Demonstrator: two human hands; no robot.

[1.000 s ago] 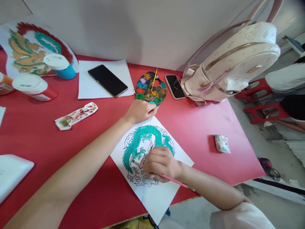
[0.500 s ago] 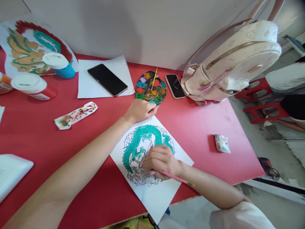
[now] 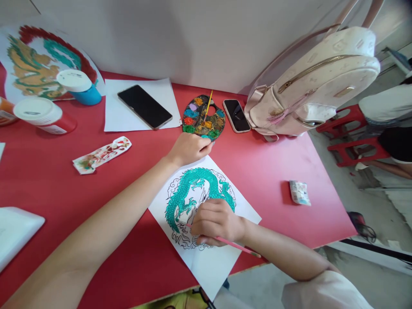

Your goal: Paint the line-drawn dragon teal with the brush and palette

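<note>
My right hand point(image 3: 217, 221) is closed round a pink paintbrush point(image 3: 238, 246). The brush tip touches the lower left of a dragon drawing point(image 3: 201, 174), whose body is painted teal; the flames and clouds are black outline on white paper. My left hand point(image 3: 191, 149) lies at the sheet's top corner, its fingers curled under against the lower edge of a paint palette point(image 3: 188, 113). Whatever those fingers grip, if anything, is hidden. On the palette are blobs of several colours and a yellow paintbrush point(image 3: 209, 103).
Left on the red table are a paint-stained strip point(image 3: 104, 154), a red bottle point(image 3: 45, 116), a blue bottle point(image 3: 80, 88) and a painted dragon picture point(image 3: 32, 64). Behind are a large phone point(image 3: 144, 106) and a smaller phone point(image 3: 236, 116). A backpack point(image 3: 315, 81) and a small packet point(image 3: 300, 192) are right.
My right hand has shifted slightly left and down with the pink paintbrush, whose tip now sits lower on the dragon. The left hand has stayed in place.
</note>
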